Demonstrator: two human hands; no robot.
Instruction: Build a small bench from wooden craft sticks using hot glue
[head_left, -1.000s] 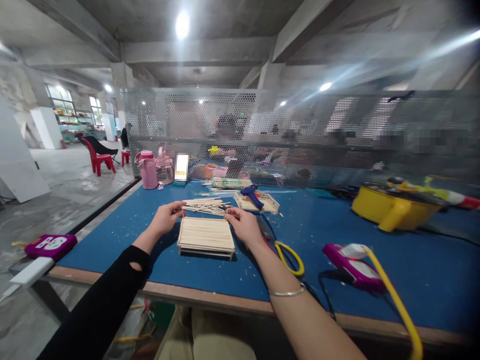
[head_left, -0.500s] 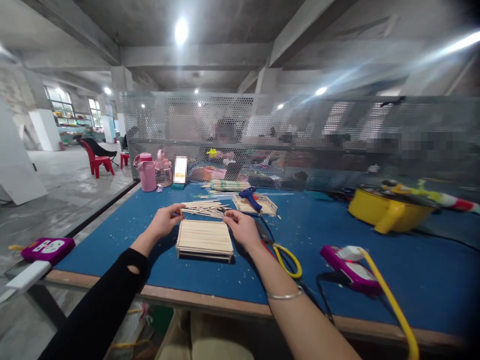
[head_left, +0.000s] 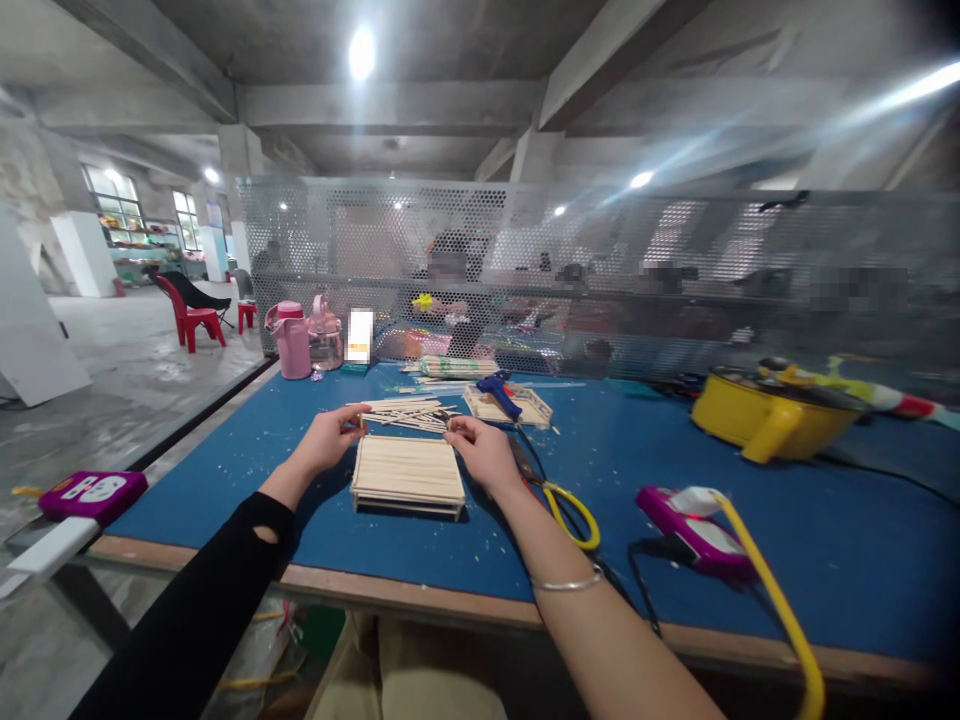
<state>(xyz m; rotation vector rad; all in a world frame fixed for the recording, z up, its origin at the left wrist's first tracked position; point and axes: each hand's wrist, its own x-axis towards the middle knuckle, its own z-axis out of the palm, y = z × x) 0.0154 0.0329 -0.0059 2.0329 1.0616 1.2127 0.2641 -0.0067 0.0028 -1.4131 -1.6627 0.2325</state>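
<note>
A small slatted platform of flat wooden sticks [head_left: 409, 470] lies in front of me on the blue tabletop, with a low open gap under its front edge. My left hand [head_left: 330, 438] is at its far left corner, thumb and fingertips pinched on a short pale wooden stick. At the far right corner my right hand [head_left: 484, 452] pinches in the same way; a pale bit of stick shows at its fingertips, though the fingers partly hide it. Loose wooden sticks [head_left: 405, 412] lie just beyond the platform.
A blue glue gun [head_left: 499, 393] rests on a second stick frame [head_left: 536, 408]. Yellow-handled pliers [head_left: 574, 515] lie right of my forearm. A purple power strip [head_left: 697, 535], a yellow pot [head_left: 772, 415], a pink jug [head_left: 291, 340] and a phone [head_left: 360, 337] stand around. Behind rises a perforated metal screen [head_left: 360, 230].
The whole view has shifted very slightly. Both hands keep their pinch at the platform's far corners, and the platform stays in place.
</note>
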